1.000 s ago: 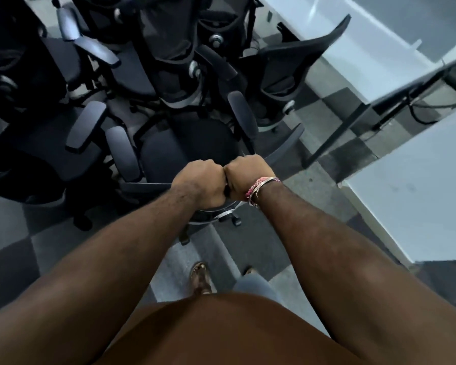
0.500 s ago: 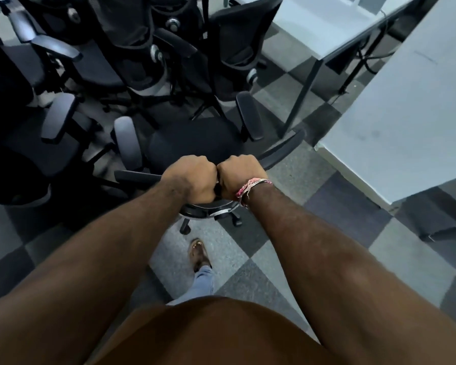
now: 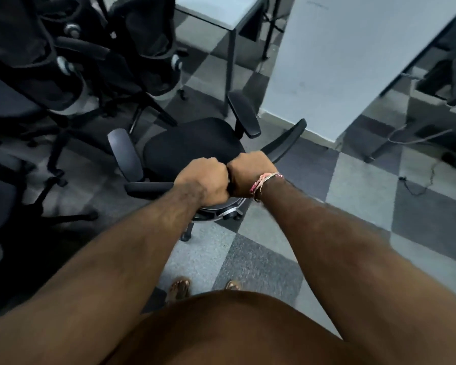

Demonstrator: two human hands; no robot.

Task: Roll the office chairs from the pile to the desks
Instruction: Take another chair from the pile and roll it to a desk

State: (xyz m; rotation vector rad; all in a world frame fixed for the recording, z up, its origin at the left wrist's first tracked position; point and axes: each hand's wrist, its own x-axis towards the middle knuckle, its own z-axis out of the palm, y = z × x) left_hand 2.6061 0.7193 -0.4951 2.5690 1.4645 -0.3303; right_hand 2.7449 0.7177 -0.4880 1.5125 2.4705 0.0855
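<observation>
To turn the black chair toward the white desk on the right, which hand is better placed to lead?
Probably the right hand: it grips the backrest on the white desk's side, beside the left hand.

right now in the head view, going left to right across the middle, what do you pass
pile of office chairs → left armrest of the gripped chair → its black seat → left hand → right hand, both gripping the backrest top → wrist thread band → white desk
</observation>
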